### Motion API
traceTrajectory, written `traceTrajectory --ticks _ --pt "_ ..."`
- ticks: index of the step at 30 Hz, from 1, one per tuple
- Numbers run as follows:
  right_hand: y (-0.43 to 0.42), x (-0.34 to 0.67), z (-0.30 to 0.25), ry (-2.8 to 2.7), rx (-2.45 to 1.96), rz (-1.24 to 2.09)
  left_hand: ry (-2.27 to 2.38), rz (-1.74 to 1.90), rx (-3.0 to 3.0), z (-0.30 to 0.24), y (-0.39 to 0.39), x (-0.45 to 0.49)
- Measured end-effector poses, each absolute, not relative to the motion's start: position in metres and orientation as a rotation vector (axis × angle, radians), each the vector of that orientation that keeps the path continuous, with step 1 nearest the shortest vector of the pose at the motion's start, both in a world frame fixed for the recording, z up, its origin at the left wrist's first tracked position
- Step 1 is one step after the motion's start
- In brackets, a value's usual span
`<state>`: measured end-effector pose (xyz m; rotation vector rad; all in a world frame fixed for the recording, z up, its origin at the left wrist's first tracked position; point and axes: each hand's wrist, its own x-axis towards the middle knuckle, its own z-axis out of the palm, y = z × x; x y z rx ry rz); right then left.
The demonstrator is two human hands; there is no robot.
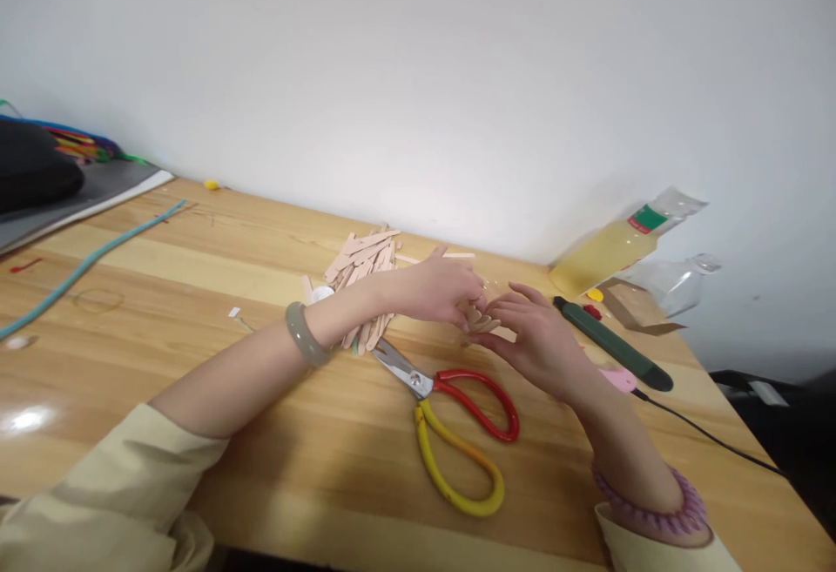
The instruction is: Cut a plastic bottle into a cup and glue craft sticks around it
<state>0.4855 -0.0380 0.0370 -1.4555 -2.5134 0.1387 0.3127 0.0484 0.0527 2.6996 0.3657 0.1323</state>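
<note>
My left hand [444,289] and my right hand [539,341] meet over the table, fingers closed around a small cluster of wooden craft sticks [483,325]. Their fingers hide most of the cluster. Just left of and partly behind my left wrist lies a loose pile of pale craft sticks [362,263], and one stick lies apart behind that hand. In front of the hands rest scissors [418,380] with one red and one yellow handle, blades pointing toward the pile.
A green pen-like tool [614,344], a pink item [619,379] with a black cable, a bottle of yellow liquid [604,250] and a clear bottle [679,280] are at right. A blue cord [91,260] and black bag [36,167] lie left. A wall stands behind.
</note>
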Motion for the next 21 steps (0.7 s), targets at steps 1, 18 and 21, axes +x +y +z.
traceTrajectory --ticks 1,18,21 --pt "-0.038 0.486 0.036 -2.51 -1.439 0.146 0.361 0.135 2.697 0.053 0.048 0.313" --pt "-0.034 0.491 0.03 -2.465 -1.306 0.14 0.375 0.286 2.646 0.047 0.05 0.316" --pt "-0.037 0.497 0.039 -2.307 -1.316 0.2 0.387 0.581 2.477 0.057 0.057 0.307"
